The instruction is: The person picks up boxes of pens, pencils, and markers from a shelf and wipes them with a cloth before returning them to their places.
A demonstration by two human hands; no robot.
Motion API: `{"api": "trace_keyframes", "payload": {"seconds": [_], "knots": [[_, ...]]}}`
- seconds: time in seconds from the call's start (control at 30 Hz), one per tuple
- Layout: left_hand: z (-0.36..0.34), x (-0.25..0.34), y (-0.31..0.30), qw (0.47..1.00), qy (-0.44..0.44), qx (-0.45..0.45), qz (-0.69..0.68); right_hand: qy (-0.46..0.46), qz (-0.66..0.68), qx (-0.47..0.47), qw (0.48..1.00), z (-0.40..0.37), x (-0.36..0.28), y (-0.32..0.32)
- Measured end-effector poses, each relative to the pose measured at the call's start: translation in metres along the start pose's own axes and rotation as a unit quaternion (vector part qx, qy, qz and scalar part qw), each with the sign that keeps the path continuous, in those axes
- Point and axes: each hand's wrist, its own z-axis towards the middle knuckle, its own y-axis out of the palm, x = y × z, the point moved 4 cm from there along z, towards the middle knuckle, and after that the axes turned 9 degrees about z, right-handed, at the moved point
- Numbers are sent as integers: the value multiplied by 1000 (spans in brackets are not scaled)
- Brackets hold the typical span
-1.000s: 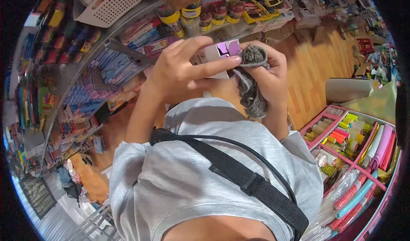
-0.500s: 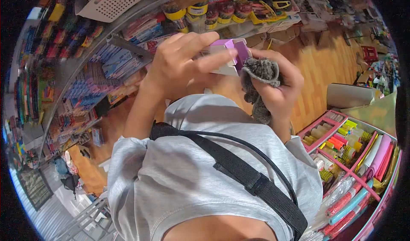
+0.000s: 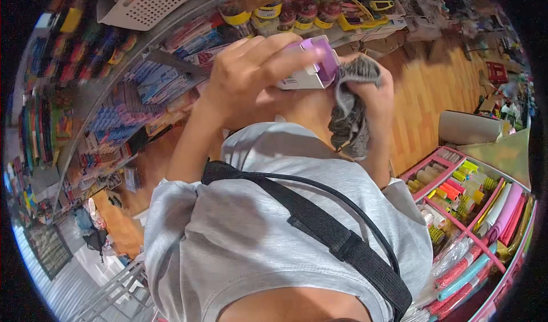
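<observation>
My left hand (image 3: 242, 74) is wrapped round a small purple and white carton (image 3: 308, 80), held in front of my chest. The carton's end on the right is open, with white flaps standing out, and a barcode shows on its lower side. I cannot see what lies inside. In my right hand (image 3: 383, 96), closed and just right of that open end, is a crumpled dark grey cloth (image 3: 349, 125) that looks knitted. It hangs down below the fingers. Part of the fingers is hidden behind the cloth.
A shelf with yellow-banded jars (image 3: 305, 15) runs along the far side. A white perforated basket (image 3: 149, 5) stands at upper left, above shelves of packaged goods (image 3: 157, 85). At lower right is a pink-edged divided case (image 3: 471, 231) of coloured rolls. Wooden floor (image 3: 428, 99) shows between.
The carton has turned, so its open end faces me more. My right hand has shifted slightly and turned, and the cloth now hangs looser beside the carton.
</observation>
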Motion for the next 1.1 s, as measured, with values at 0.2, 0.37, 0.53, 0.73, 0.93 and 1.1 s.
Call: {"api": "trace_keyframes", "payload": {"seconds": [0.2, 0.37, 0.53, 0.73, 0.93, 1.1], "knots": [[-4, -3, 3, 996, 27, -74, 42, 111, 320, 14, 941, 6, 31, 1], [-6, -9, 7, 997, 28, -51, 49, 103, 283, -1, 954, 12, 37, -7], [-11, -12, 12, 996, 13, -65, 66, 12, -7, 8, 1000, 15, 13, -3], [-9, -7, 14, 998, -20, -46, 32, -138, -197, -3, 971, 7, -6, 11], [-11, -1, 16, 997, -17, -66, 33, -114, -150, 3, 982, 5, -2, 14], [-13, -1, 18, 998, -28, -58, 19, -150, -242, 1, 959, -2, -8, 16]]}}
